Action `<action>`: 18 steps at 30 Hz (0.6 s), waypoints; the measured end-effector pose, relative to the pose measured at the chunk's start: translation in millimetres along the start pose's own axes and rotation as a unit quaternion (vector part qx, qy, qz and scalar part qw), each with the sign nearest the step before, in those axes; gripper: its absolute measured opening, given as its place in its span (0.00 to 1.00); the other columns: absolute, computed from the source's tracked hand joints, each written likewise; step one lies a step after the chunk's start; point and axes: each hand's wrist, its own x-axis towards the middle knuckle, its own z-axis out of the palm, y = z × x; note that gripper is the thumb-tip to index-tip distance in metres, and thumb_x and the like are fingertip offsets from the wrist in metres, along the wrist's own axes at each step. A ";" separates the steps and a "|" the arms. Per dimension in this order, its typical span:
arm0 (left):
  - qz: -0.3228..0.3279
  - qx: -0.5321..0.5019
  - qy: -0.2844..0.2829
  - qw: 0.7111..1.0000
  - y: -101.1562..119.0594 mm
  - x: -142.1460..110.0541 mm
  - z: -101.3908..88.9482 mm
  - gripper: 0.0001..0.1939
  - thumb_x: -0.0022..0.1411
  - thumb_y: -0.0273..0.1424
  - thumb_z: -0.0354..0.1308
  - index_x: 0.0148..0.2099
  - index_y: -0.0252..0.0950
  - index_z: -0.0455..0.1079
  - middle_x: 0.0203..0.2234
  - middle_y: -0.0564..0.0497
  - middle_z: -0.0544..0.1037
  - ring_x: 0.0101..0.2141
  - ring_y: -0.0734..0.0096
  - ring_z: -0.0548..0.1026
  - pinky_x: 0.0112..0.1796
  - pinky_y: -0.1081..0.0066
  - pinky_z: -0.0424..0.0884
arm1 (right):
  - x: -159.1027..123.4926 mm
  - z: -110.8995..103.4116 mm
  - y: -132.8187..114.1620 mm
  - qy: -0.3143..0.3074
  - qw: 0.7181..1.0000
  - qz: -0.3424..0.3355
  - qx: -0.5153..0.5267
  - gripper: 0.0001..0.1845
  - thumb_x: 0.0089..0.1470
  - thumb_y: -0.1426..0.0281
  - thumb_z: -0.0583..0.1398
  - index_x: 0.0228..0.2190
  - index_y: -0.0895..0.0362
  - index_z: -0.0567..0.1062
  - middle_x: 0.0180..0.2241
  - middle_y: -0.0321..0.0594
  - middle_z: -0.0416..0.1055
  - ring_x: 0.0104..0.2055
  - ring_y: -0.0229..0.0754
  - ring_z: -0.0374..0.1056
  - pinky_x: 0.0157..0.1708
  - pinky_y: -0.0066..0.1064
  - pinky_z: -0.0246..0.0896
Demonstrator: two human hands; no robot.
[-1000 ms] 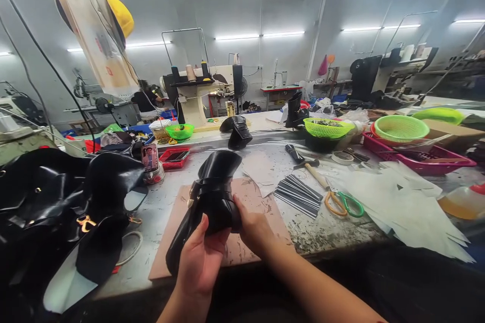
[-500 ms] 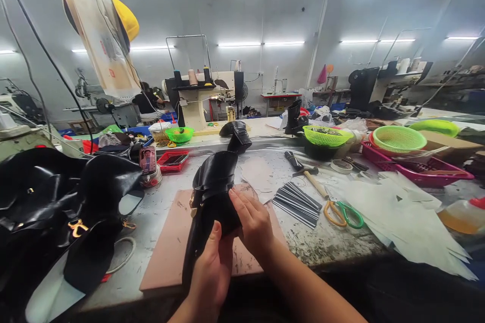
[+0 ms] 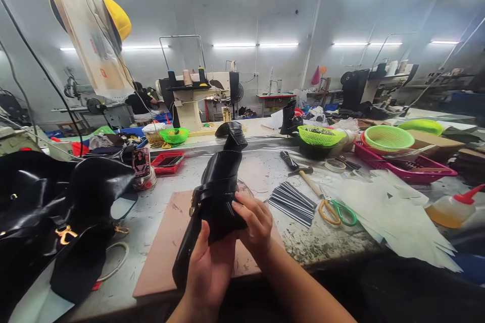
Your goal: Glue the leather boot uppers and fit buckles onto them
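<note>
A black leather boot upper (image 3: 222,176) with a strap and gold-coloured hardware is held above a pinkish board (image 3: 162,247). My left hand (image 3: 212,267) grips it from below, thumb up on its near side and the other fingers underneath, mostly hidden. At the right edge my right hand (image 3: 253,219) has its fingers bent over the leather. More black boot pieces (image 3: 91,186) with gold-coloured buckles lie in a pile at the left, beside a pale ring (image 3: 117,262).
Right of the board lie dark striped strips (image 3: 291,204), a hammer (image 3: 308,181) and scissors (image 3: 337,212). Farther right are white sheets (image 3: 401,212), a magenta basket (image 3: 413,171) and a glue bottle (image 3: 454,207). Behind stand a red tray (image 3: 166,163) and a sewing machine (image 3: 197,101).
The boot upper has tilted, its top shifting slightly right and its lower end left. My right hand's fingers have bent more over the edge. The whole view has shifted slightly.
</note>
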 end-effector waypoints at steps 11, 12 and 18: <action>-0.010 -0.026 -0.220 0.975 8.5 2.9 -9.2 0.23 0.67 0.29 0.34 0.53 0.36 0.66 0.51 0.50 0.69 0.53 0.75 0.64 0.54 0.77 0.56 | 7.1 6.1 -13.2 0.074 0.996 0.049 0.028 0.10 0.50 0.78 0.56 0.33 0.53 0.68 0.24 0.33 0.67 0.26 0.37 0.65 0.30 0.33 0.57; -0.018 -0.024 -0.233 0.972 8.1 3.4 -8.4 0.23 0.67 0.29 0.34 0.53 0.35 0.66 0.51 0.50 0.68 0.53 0.76 0.64 0.55 0.78 0.55 | 7.7 7.0 -14.2 0.079 0.995 0.050 0.027 0.10 0.50 0.78 0.56 0.34 0.53 0.68 0.23 0.33 0.66 0.25 0.36 0.64 0.30 0.33 0.57; -0.024 -0.005 -0.233 0.972 7.4 3.2 -6.4 0.23 0.67 0.33 0.34 0.53 0.36 0.66 0.52 0.50 0.68 0.54 0.76 0.63 0.53 0.79 0.56 | 8.8 2.3 -18.9 0.087 0.996 -0.002 0.011 0.16 0.50 0.78 0.54 0.40 0.49 0.67 0.28 0.35 0.66 0.28 0.39 0.62 0.31 0.35 0.55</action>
